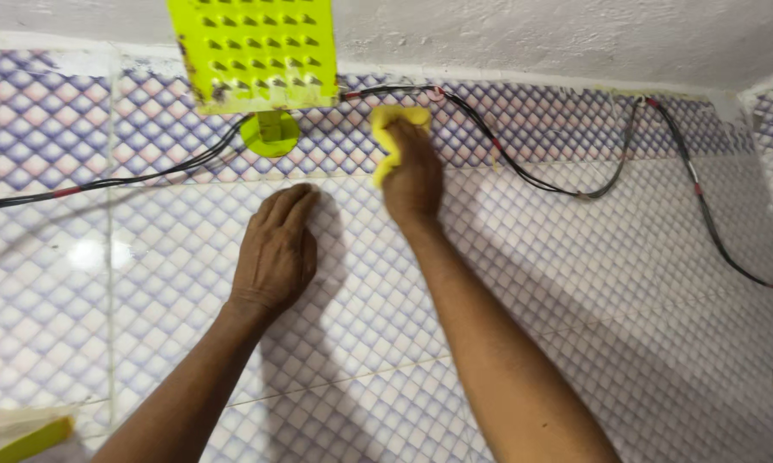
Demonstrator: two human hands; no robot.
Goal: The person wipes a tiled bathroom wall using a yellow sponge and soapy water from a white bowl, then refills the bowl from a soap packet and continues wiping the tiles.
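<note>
right hand [412, 171] gripping yellow cloth [393, 129] under black cable [524, 176], left hand [277, 249] flat, open on tiled wall [575, 283]

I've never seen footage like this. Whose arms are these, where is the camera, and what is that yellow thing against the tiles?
There is no machine here: these are a person's two bare arms, filmed by one camera worn on their head, so you see roughly what they see. They face a tiled wall patterned with small purple and white diamonds.

The left hand lies flat on the tiles, fingers together, holding nothing. The right hand is closed around a yellow cloth and presses it against the wall near the top row of tiles.

Dark cables run loosely across the wall just under the ceiling. Above the left hand hangs a lime-green plastic grater-like panel with a round green mount below it. At the bottom left corner a green-edged object shows, too cut off to identify.
</note>
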